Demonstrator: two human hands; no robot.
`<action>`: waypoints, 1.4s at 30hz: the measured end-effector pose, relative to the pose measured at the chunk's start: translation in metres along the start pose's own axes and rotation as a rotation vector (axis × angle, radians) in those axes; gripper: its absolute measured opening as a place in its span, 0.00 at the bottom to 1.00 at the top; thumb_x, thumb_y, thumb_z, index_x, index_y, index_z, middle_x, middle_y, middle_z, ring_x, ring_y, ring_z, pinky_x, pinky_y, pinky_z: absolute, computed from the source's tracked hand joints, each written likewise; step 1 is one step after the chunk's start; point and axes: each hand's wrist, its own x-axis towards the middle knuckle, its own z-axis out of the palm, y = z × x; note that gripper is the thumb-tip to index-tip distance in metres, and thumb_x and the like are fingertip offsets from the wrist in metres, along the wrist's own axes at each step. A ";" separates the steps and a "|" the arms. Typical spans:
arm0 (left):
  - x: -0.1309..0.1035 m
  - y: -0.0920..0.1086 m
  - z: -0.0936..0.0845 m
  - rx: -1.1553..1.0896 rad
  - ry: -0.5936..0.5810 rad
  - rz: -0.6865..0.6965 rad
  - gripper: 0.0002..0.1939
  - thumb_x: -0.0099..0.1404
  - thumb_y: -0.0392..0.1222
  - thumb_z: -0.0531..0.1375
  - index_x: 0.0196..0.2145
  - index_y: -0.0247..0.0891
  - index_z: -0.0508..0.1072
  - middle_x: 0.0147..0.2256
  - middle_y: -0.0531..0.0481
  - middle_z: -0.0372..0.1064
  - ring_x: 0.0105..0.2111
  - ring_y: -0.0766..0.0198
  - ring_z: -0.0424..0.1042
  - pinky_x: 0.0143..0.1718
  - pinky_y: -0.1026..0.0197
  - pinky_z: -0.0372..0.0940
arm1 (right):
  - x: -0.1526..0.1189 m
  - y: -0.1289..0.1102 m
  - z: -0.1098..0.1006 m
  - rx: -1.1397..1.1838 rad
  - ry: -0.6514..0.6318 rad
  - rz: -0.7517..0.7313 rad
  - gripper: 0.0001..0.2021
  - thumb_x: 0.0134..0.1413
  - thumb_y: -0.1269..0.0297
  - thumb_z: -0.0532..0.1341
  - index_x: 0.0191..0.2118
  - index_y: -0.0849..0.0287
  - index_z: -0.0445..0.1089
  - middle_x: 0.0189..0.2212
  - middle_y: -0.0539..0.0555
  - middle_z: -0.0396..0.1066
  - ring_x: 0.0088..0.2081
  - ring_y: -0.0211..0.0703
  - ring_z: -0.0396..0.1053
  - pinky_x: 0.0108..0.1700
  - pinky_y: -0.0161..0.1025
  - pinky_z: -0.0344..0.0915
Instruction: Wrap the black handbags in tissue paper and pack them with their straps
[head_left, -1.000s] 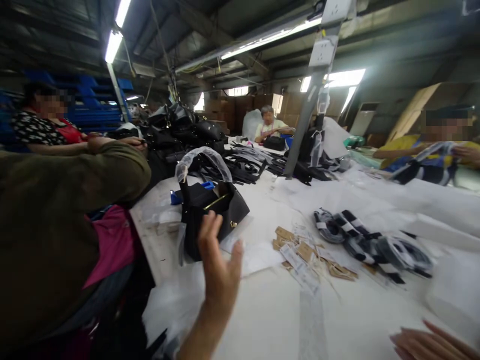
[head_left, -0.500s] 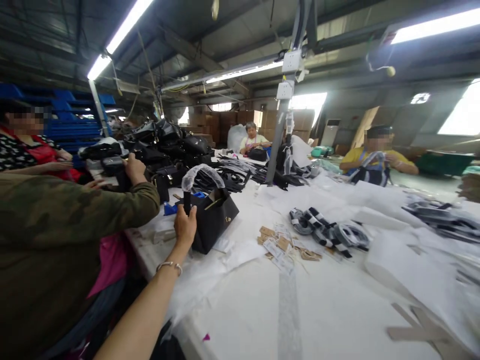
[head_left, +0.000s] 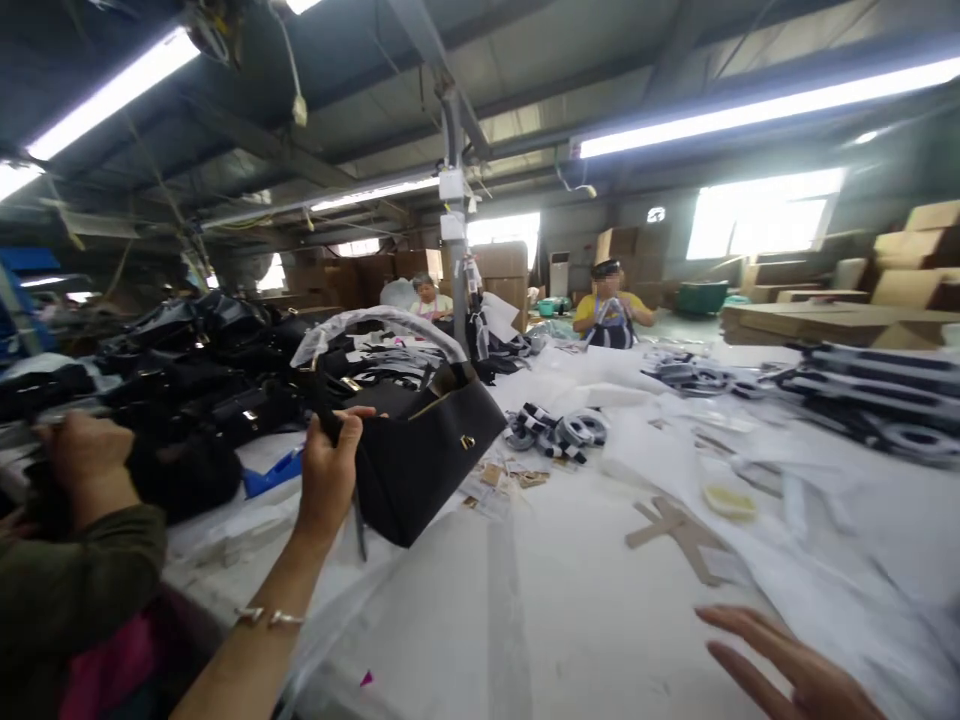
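A black handbag [head_left: 431, 460] with a small gold clasp hangs tilted over the white table [head_left: 442, 620]. Clear plastic wrap covers its arched handle [head_left: 382, 320]. My left hand [head_left: 330, 470], with a silver bracelet at the wrist, grips the bag's left side near the handle's base; the fingertips are partly behind it. At the lower right my right hand [head_left: 787, 660] is above the table, fingers stretched apart, with nothing in it. Nearest to it lie crossed grey-brown strips [head_left: 679, 535].
Black bags [head_left: 187, 370] are heaped at the left, beside a co-worker's hand and camouflage sleeve [head_left: 90, 570]. Coiled straps [head_left: 559, 432] and paper tags [head_left: 499, 478] lie mid-table. A metal post [head_left: 454, 260] rises behind. A person in yellow [head_left: 611, 300] sits across the table.
The view has swung right. My left hand has brought the handbag up and closer, off the table. My right hand has come into view at the lower right.
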 end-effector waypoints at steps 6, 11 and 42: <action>-0.081 0.018 0.076 -0.433 -0.292 -0.443 0.21 0.60 0.57 0.63 0.39 0.36 0.69 0.38 0.44 0.77 0.39 0.52 0.77 0.43 0.50 0.72 | 0.009 -0.045 -0.040 0.562 -0.011 0.525 0.35 0.55 0.38 0.58 0.62 0.55 0.63 0.60 0.63 0.66 0.57 0.58 0.68 0.56 0.50 0.69; -0.163 -0.016 0.124 -0.338 -0.595 -0.763 0.24 0.58 0.59 0.62 0.39 0.33 0.73 0.37 0.41 0.77 0.38 0.52 0.77 0.42 0.52 0.71 | -0.025 -0.047 -0.046 0.740 -0.060 0.722 0.45 0.52 0.38 0.60 0.69 0.59 0.50 0.64 0.68 0.59 0.61 0.60 0.62 0.56 0.53 0.68; -0.223 0.017 0.105 0.539 -1.635 0.242 0.40 0.57 0.57 0.66 0.61 0.37 0.63 0.60 0.35 0.64 0.59 0.44 0.65 0.61 0.43 0.59 | 0.028 -0.111 -0.026 -0.048 -0.833 0.040 0.32 0.51 0.38 0.63 0.52 0.60 0.74 0.50 0.64 0.74 0.51 0.59 0.72 0.54 0.49 0.65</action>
